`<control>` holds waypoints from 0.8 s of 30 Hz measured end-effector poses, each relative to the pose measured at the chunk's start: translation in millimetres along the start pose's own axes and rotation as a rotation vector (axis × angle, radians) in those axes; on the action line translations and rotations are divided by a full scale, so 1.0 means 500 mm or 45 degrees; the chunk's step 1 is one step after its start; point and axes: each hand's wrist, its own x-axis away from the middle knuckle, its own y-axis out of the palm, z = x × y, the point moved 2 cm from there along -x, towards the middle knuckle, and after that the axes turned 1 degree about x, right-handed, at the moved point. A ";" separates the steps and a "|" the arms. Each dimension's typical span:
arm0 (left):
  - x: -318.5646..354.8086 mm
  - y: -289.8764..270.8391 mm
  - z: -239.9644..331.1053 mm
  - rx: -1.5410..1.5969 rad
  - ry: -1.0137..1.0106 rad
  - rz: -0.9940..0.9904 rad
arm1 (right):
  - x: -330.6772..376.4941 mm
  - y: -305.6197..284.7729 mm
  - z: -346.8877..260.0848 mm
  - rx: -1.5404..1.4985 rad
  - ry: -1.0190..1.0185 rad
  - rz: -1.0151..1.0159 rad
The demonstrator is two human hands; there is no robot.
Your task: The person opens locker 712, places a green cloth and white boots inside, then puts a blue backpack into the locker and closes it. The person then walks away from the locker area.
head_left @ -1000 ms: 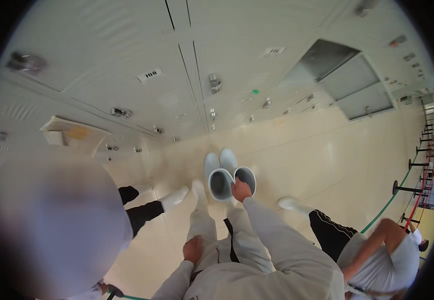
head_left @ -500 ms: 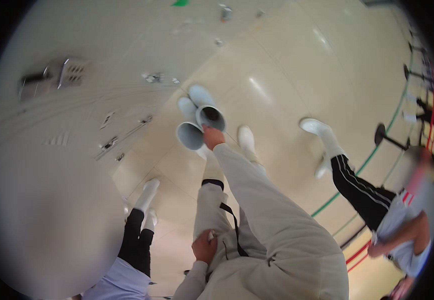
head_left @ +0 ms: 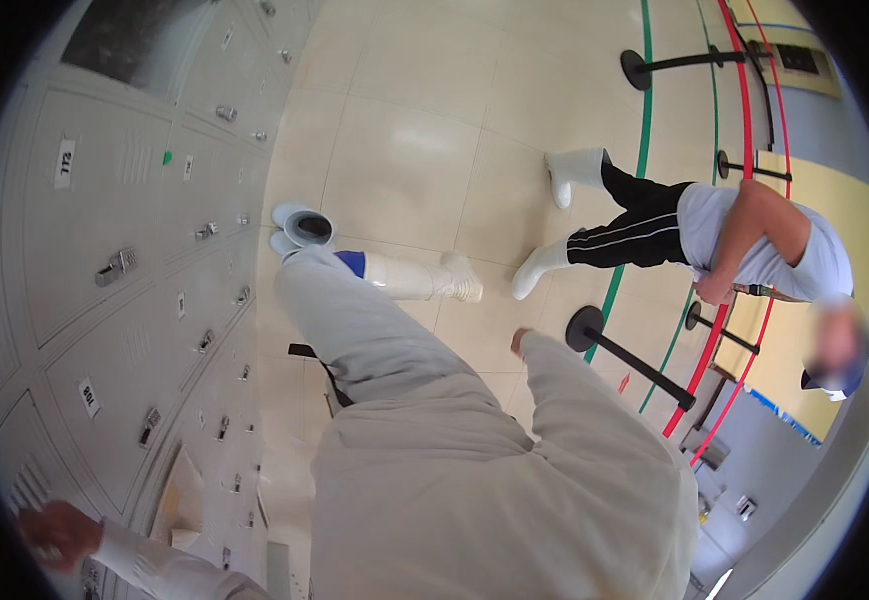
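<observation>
At centre frame, the right hand [head_left: 521,341] shows only a sliver past its sleeve; whether it is spread I cannot tell. It touches nothing visible. The white boot [head_left: 417,277] is just left of it.

The glossy cream tiled floor [head_left: 405,130] is carrying everything around me. An empty white boot [head_left: 300,222] is standing upright on it just beside the grey lockers [head_left: 105,260]. My own booted foot [head_left: 420,278] is hovering or perhaps resting near it; I cannot tell which. Green and red lines [head_left: 655,300] are curving across the tiles, and black round post bases [head_left: 585,325] are sitting on them. Another person's white boots [head_left: 555,220] are standing further off.
</observation>
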 end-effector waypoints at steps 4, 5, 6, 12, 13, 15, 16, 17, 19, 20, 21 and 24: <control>-0.080 0.063 0.056 -0.668 0.140 -0.018 | -0.049 0.036 -0.160 -1.314 0.507 -0.248; -0.095 0.061 0.074 -0.700 0.161 0.023 | -0.068 -0.031 -0.188 -1.340 0.401 -0.171; -0.100 0.070 0.086 -0.708 0.176 0.069 | -0.067 -0.097 -0.222 -1.386 0.306 -0.095; -0.084 0.062 0.081 -0.406 0.164 0.067 | -0.059 -0.340 -0.123 -1.649 0.271 0.434; -0.077 0.059 0.068 -0.375 0.199 0.048 | -0.068 -0.375 -0.057 -1.407 0.318 0.483; -0.068 0.078 0.066 -0.372 0.184 -0.015 | -0.008 -0.498 0.055 -0.413 0.261 0.594; -0.076 0.091 0.085 -0.381 0.103 -0.065 | 0.002 -0.534 0.128 -0.444 0.394 1.007; -0.063 0.091 0.094 -0.250 -0.133 -0.017 | 0.002 -0.570 0.189 -0.479 0.501 1.418; 0.015 0.095 0.158 -0.149 -0.256 -0.029 | 0.200 -0.774 0.127 -0.843 0.278 1.736; 0.044 0.111 0.189 -0.112 -0.180 -0.080 | 0.259 -0.851 0.101 -0.902 0.115 1.752; 0.090 0.157 0.223 0.002 -0.386 -0.149 | 0.307 -0.927 0.072 -0.961 -0.042 1.754; 0.224 0.307 0.307 0.321 -1.381 -0.145 | 0.488 -1.130 -0.116 -0.779 -0.616 1.818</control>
